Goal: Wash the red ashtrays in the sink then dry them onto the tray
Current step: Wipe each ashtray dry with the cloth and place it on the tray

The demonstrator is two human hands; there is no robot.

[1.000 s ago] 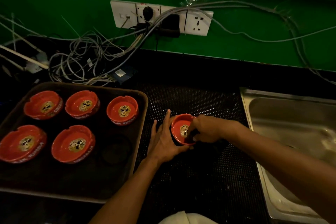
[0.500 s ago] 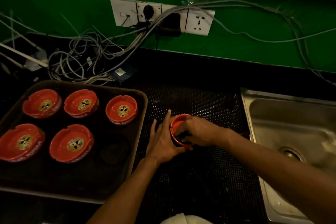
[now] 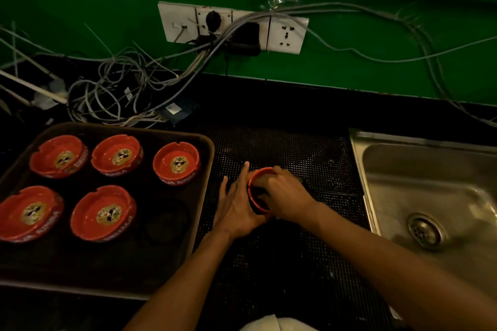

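A red ashtray stands tilted on the black dotted mat between the tray and the sink. My left hand cups its left side, fingers pointing up and thumb under its near edge. My right hand reaches into its bowl with curled fingers, pressing a dark wad that looks like a cloth; most of the bowl is hidden. Several red ashtrays with a gold lion print, one of them nearest my hands, sit upright on the brown tray at the left.
The steel sink with its drain lies at the right. A tangle of cables and a wall socket strip run behind the tray. Something white shows at the bottom edge.
My right hand has slid further over and into the ashtray, covering the lion print that showed a second ago. My left hand has stayed against the ashtray's side.
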